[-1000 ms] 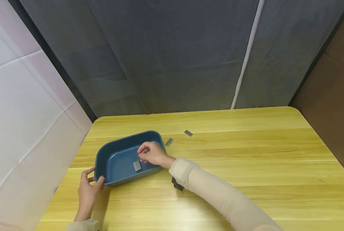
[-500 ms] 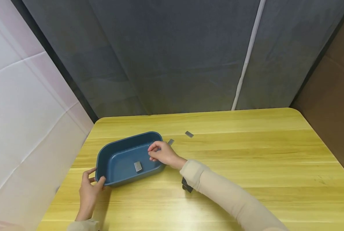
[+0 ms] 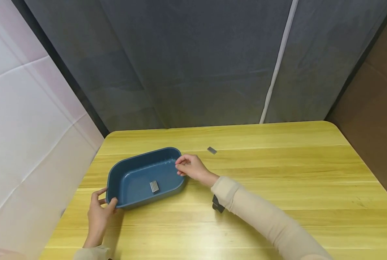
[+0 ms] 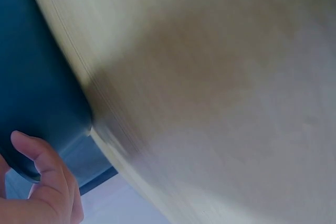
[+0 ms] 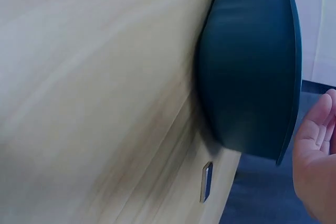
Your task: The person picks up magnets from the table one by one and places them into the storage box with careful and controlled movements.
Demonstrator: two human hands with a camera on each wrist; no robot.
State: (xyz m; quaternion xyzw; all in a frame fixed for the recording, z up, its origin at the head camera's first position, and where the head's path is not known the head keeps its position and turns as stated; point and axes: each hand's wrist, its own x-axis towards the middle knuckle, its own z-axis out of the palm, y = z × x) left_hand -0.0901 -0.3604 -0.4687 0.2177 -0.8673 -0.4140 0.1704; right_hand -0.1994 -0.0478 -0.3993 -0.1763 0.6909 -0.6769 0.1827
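A deep blue plastic tub (image 3: 138, 182) stands on the left of the table. My left hand (image 3: 99, 215) grips its near left corner, with the thumb over the rim and the fingers round the outside. Inside the tub lies a small block of silvery bars (image 3: 154, 186), side by side. My right hand (image 3: 193, 167) hovers over the tub's right rim, its fingers loosely bent and no object showing between them. Beyond it, a flat grey rectangular piece (image 3: 212, 150) lies on the table. In the right wrist view, one such piece (image 5: 207, 182) lies beside the tub wall.
The wooden table (image 3: 278, 180) ends at a dark grey curtain (image 3: 193, 72) behind. A white panel (image 3: 34, 126) rises on the left and a brown one (image 3: 372, 119) on the right. A black strap device (image 3: 217, 204) sits under my right wrist.
My right hand has moved right from over the middle of the tub to its right rim, and now covers the nearer grey piece. My left hand and the silvery bars have stayed put.
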